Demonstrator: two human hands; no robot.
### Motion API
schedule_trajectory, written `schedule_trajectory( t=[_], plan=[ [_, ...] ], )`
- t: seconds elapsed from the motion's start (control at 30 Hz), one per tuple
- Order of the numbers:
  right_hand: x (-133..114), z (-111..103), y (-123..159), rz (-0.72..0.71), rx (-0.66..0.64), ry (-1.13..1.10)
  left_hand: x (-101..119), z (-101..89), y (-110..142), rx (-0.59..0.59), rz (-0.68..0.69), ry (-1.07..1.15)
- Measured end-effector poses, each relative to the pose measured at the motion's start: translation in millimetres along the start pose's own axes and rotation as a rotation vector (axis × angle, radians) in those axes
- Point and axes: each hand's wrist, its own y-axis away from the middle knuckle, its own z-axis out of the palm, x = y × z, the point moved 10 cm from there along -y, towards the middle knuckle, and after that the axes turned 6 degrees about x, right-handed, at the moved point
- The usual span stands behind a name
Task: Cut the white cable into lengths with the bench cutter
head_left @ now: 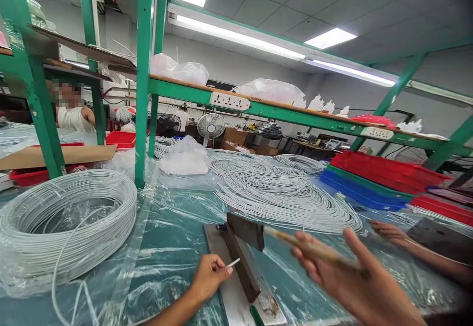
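Observation:
My left hand [211, 277] pinches a short white length of cable or tubing [232, 263], its end sticking out toward a lever cutter. The cutter has a metal base plate [231, 304], a dark bar [240, 267] and a spring at the far end. Its dark blade [246, 231] stands raised above the bar. The wooden handle [281, 236] runs right across my right hand [343, 277], which is blurred, with fingers stretched and thumb lifted away. A green-handled item [255, 315] lies on the base's near end.
A wrapped cable coil [107, 247] lies left; loose white cables [273, 183] spread behind the cutter. Red and blue trays [369, 188] are stacked right. A co-worker's hand [389, 232] reaches in at right. Green posts [142, 94] hold a shelf above the plastic-covered table [173, 247].

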Motion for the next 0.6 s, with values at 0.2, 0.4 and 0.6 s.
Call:
schedule_trajectory(
  t=[0.2, 0.4, 0.6],
  plan=[
    [-85.2, 107.5, -71.9, -0.234, -0.240, 0.085, -13.3, 2.1, 14.8, -0.040, -0.024, 0.064],
    [-95.7, 149.2, -169.3, -0.321, -0.101, 0.300, -15.4, -4.5, 22.3, -0.109, 0.039, 0.091],
    [-80.8, 166.3, -217.7, -0.333, -0.037, 0.323, 9.6, -26.7, 27.5, -0.089, 0.031, 0.056]
  ],
)
